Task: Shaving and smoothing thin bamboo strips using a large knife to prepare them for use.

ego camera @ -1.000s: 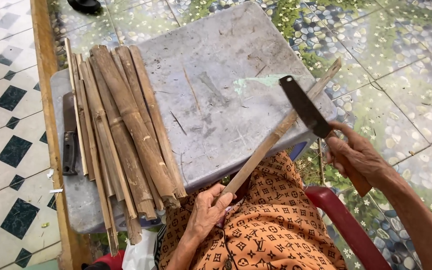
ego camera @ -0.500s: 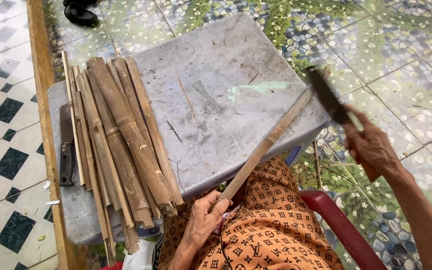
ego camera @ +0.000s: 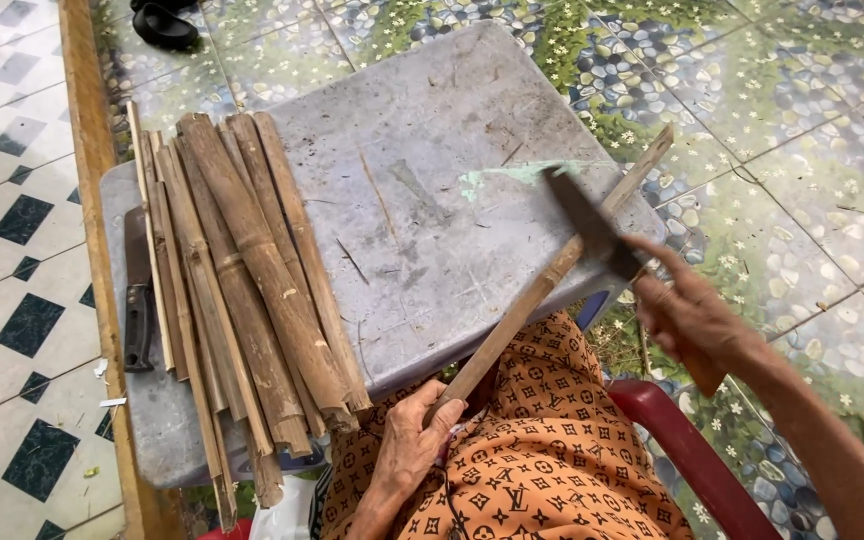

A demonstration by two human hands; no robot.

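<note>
My left hand (ego camera: 414,437) grips the near end of a long bamboo stick (ego camera: 540,287) at my lap. The stick slants up to the right across the edge of a grey plastic table (ego camera: 432,140). My right hand (ego camera: 687,310) holds a cleaver (ego camera: 584,220) by its wooden handle, and the dark blade meets the stick about two thirds along it. A pile of split bamboo strips (ego camera: 242,290) lies on the left half of the table.
A second knife (ego camera: 138,290) with a dark handle lies at the table's left edge beside the strips. A red chair arm (ego camera: 687,455) runs under my right forearm. Dark sandals (ego camera: 164,20) sit on the patterned tile floor at the top left.
My right hand has swung the cleaver from raised off the right side down and left onto the stick. My left hand keeps its hold on the stick.
</note>
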